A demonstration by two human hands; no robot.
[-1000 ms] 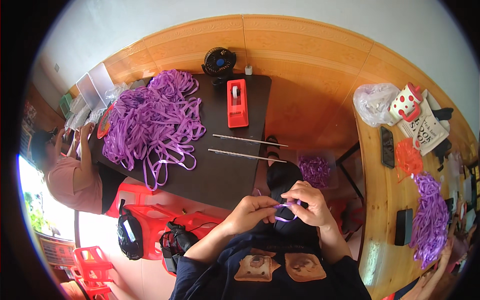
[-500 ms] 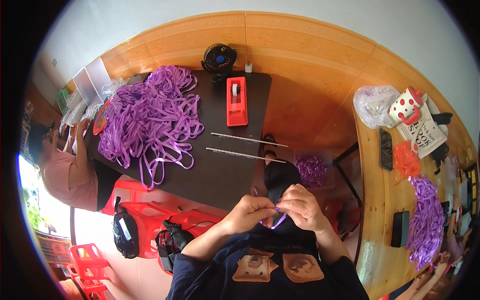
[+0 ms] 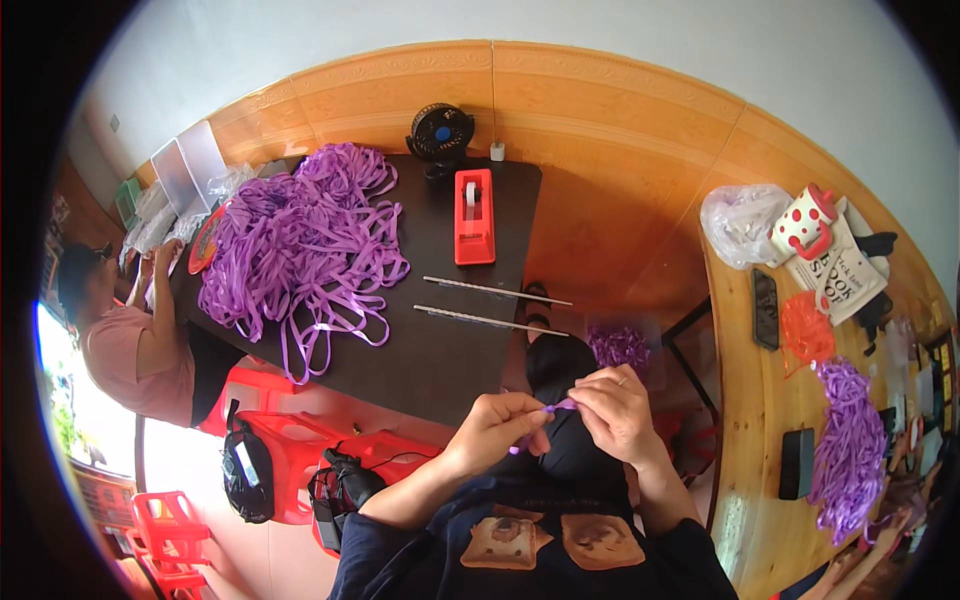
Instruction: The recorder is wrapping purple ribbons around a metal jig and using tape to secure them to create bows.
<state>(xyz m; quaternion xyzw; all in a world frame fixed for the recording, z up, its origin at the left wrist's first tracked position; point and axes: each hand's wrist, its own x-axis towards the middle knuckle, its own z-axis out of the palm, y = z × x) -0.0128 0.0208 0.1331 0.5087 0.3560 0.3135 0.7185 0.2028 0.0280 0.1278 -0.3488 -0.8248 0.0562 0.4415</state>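
My left hand (image 3: 500, 430) and my right hand (image 3: 614, 414) meet in front of my dark shirt, above my lap. Both are closed in a pinch on a purple ribbon (image 3: 562, 405), which runs taut across the small gap between the fingertips. A short end of it pokes out under my left fingers. Ahead and left, a big tangled heap of purple ribbon (image 3: 300, 240) covers much of the dark table (image 3: 440, 375). Two thin metallic rods (image 3: 497, 291) lie side by side there, their ends jutting past the right edge.
A red tape dispenser (image 3: 474, 240) and black fan (image 3: 441, 133) stand behind the rods. A bin of purple pieces (image 3: 620, 346) sits below. The wooden table (image 3: 745, 450) on my right holds a phone (image 3: 765, 308), dotted mug (image 3: 800, 235) and ribbons (image 3: 848, 450). Another person (image 3: 135, 340) works at left.
The ribbon loop that hung below my fingers has been drawn in, leaving a short taut stretch. My right hand has shifted slightly right, away from my left. The view has tilted a little.
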